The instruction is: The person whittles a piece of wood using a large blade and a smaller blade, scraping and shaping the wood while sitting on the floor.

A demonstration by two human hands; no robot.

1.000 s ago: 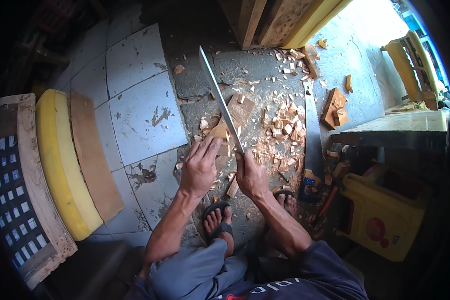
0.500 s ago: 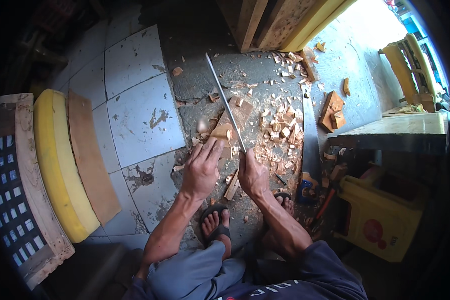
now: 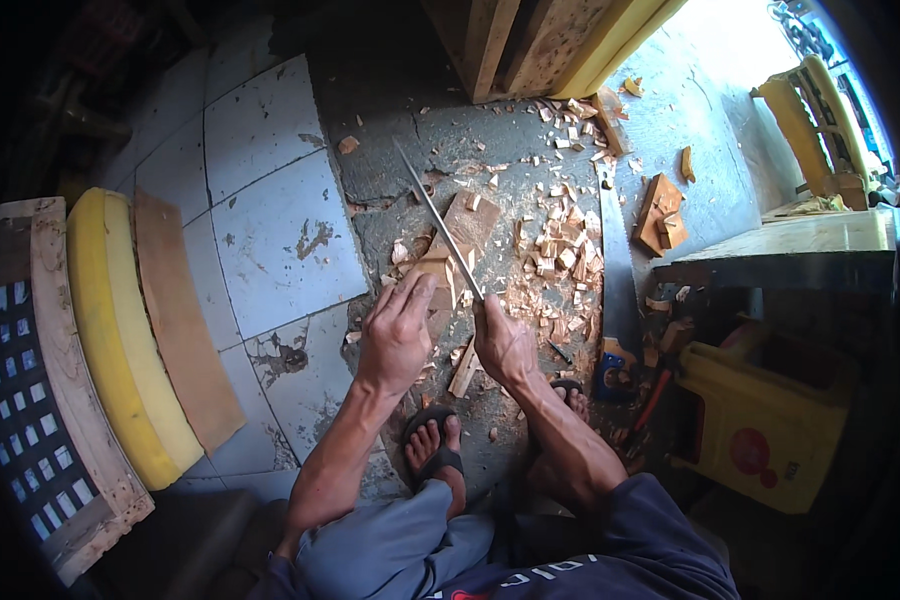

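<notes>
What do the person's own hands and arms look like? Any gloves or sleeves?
Left hand and right hand are ungloved, fingers uncovered. Lean, bare forearms; no watch, wristband or cable visible. The right sleeve is dark navy, ending near the elbow; the left one is mostly lost in shadow at the lower edge.

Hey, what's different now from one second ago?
The long blade has dipped: its tip shows lower in the picture and its flat side looks thinner. Nothing was grabbed or let go. The right hand still holds the blade, the left hand is still against the wood piece, and the saw hasn't moved.
</notes>
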